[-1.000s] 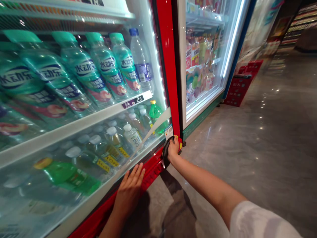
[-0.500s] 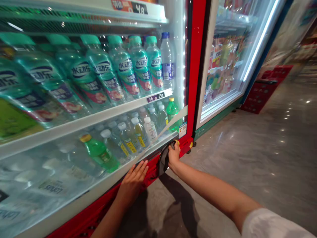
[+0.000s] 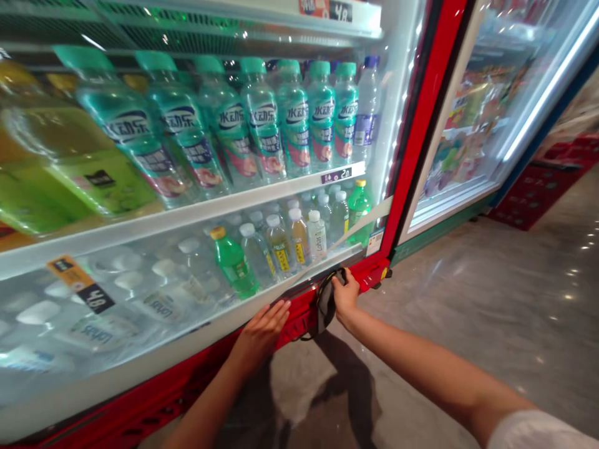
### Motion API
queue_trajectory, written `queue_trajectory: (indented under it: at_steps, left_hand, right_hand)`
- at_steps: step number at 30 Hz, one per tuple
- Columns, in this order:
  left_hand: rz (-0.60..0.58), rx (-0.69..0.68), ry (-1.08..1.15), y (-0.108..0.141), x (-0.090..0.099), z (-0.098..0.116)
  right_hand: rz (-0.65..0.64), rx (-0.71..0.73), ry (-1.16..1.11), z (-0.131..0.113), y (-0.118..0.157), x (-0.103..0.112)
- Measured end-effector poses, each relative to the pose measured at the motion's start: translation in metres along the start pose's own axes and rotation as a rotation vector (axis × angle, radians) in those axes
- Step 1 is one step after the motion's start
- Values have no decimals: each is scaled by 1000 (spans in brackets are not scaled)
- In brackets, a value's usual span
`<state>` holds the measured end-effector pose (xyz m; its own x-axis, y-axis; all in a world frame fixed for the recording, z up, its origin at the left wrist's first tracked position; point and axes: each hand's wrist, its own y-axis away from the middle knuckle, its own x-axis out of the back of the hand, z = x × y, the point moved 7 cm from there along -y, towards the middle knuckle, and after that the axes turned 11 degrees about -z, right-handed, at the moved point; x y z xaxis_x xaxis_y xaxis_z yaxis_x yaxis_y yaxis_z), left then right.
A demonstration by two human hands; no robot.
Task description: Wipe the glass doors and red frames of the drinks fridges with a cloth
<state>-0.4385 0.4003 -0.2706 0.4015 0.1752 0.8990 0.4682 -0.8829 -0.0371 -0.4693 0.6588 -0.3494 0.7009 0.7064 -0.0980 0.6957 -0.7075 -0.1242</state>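
Note:
My left hand (image 3: 266,330) lies with its fingers stretched out on the lower edge of the drinks fridge, where the pale door frame meets the red base (image 3: 299,315). To its right, my right hand (image 3: 345,293) is closed on a limp dark grey piece with a black edge and a thin black loop (image 3: 326,305). This piece hangs in front of the red base; its exact kind is not clear. Behind the glass, just above my hands, stand a green bottle with a yellow cap (image 3: 234,265) and several clear bottles with white caps (image 3: 279,246).
A shelf of teal-capped bottles (image 3: 262,118) is higher up. A pale strip (image 3: 365,221) runs slantwise across the glass. A second lit fridge (image 3: 468,137) and a red box (image 3: 528,193) stand to the right on the shiny grey floor (image 3: 468,299).
The view has swung left, so the fridge appears further right. My right hand still holds the grey piece, which hangs slightly differently. My left hand remains flat on the fridge's lower edge.

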Motion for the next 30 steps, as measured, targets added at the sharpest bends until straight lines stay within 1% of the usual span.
queue_trajectory:
  at_steps: [2,4,7,10,13,15,17,20,22,24,26,27,28,30]
  left_hand:
    - [-4,-13,10,5,-3,-2]
    - [-1,-13,18,11,-6,-3]
    - [14,19,19,24,-9,-5]
    - [36,39,12,47,-5,-10]
    - [86,10,13,75,2,-14]
    - [107,5,18,91,4,-17]
    - [100,23,19,103,0,-21]
    - [88,42,24,115,-9,-25]
    - [77,35,41,121,-14,-27]
    - [48,20,65,126,-16,-29]
    - [24,8,86,132,-15,-31]
    - [16,7,94,135,-13,-32]
    - [13,12,100,138,-11,-33]
    - [12,27,109,144,-8,-35]
  right_hand:
    - [41,-41,23,-1,5,2]
    - [55,-70,45,-2,15,-1]
    - [-15,-71,66,-4,38,-17]
    - [-88,-59,74,-8,55,-28]
    - [-91,-60,85,-13,62,-33]
    - [-99,-58,94,-17,72,-41]
    - [-147,-44,99,-20,87,-54]
    - [-249,-8,98,-26,111,-72]
    - [-293,18,100,-32,119,-76]
    - [-314,45,101,-41,120,-75]
    - [-349,143,129,-58,122,-75]
    - [-384,233,163,-69,124,-77]
    - [-438,351,217,-80,129,-81]
    - [-597,650,384,-99,145,-93]
